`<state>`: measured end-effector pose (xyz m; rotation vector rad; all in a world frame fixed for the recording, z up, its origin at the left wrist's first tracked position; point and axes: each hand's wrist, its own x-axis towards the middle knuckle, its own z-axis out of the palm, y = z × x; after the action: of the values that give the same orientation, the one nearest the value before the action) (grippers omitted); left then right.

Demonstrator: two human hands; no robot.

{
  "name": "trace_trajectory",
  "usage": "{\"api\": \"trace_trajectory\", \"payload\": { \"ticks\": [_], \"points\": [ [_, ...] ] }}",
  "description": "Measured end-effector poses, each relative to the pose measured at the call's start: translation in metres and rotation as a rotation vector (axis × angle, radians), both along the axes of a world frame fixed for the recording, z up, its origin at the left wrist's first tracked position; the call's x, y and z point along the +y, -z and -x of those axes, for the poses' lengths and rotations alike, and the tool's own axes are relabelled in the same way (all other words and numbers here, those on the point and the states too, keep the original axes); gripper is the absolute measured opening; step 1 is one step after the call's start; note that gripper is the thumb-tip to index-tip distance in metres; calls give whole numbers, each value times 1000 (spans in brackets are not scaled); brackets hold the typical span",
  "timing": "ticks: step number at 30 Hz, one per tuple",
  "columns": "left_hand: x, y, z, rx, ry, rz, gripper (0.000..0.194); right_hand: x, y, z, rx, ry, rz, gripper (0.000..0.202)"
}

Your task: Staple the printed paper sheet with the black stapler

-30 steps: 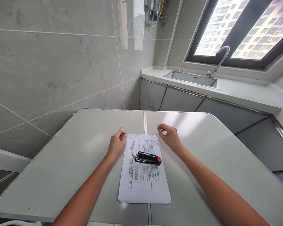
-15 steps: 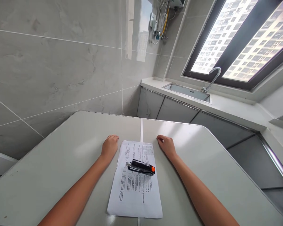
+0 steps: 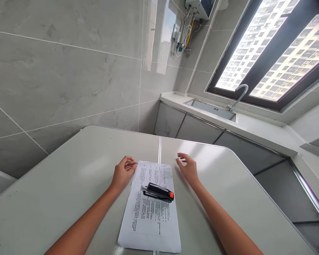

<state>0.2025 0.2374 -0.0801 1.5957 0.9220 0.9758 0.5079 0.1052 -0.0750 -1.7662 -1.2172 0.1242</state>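
Observation:
A stack of printed paper sheets (image 3: 149,237) lies on the table, its edges slightly uneven at the left. Across its middle rests a black stapler (image 3: 158,192) with an orange end pointing right. My left hand (image 3: 123,171) is at the paper's upper left corner, fingers loosely curled and thumb tip close to the edge; I cannot tell whether it touches the sheets. To the right of the paper's upper right corner, my right hand (image 3: 188,167) is raised a little, holding nothing, with its thumb and fingers apart.
The pale table (image 3: 77,177) has a seam (image 3: 159,148) running down its middle. Beyond it are a counter with a sink (image 3: 212,109), a tap (image 3: 239,95) and a window (image 3: 266,53). A tiled wall (image 3: 69,81) stands at the left and back.
Both hands have turned from resting on the table to a thumb-up pose with fingers loosened. The left has come closer to the paper's corner. The view has shifted slightly.

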Motion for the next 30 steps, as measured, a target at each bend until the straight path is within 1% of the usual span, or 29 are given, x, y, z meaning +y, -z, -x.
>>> {"api": "trace_trajectory", "payload": {
  "ticks": [1, 3, 4, 6, 9, 12, 14, 17, 20, 22, 25, 26, 30],
  "points": [
    [0, 2, -1, -1, 18, 9, 36, -7, -6, 15, 74, -29, -22, 31],
    [-3, 5, -4, 27, 51, 10, 36, -23, -14, 48, 146, -189, 8, 26],
    [-4, 5, -5, 42, 66, 3, 35, -31, -16, 64, 127, -269, 40, 25],
    [-9, 5, -8, 56, 101, -12, 33, -45, -16, 90, 28, -337, 67, 21],
    [-17, 3, -10, 52, 183, -20, 31, -56, -9, 111, -90, -388, 99, 29],
    [-20, 2, -11, 19, 239, 42, 31, -55, 0, 115, -107, -470, 119, 34],
    [-19, 3, -11, -8, 253, 98, 30, -52, 4, 114, -126, -505, 137, 34],
    [-16, 4, -12, -23, 273, 121, 30, -51, 9, 114, -119, -472, 147, 31],
    [-14, 5, -11, -22, 272, 120, 32, -52, 10, 114, -105, -467, 151, 33],
    [-13, 5, -10, -33, 257, 128, 37, -53, 10, 113, -105, -473, 149, 33],
    [-13, 5, -10, -59, 256, 141, 51, -53, 9, 113, -112, -475, 149, 31],
    [-13, 5, -10, -57, 257, 150, 52, -53, 9, 113, -117, -471, 148, 31],
    [-13, 6, -9, -27, 271, 175, 41, -52, 9, 113, -138, -466, 142, 31]
  ]
}}
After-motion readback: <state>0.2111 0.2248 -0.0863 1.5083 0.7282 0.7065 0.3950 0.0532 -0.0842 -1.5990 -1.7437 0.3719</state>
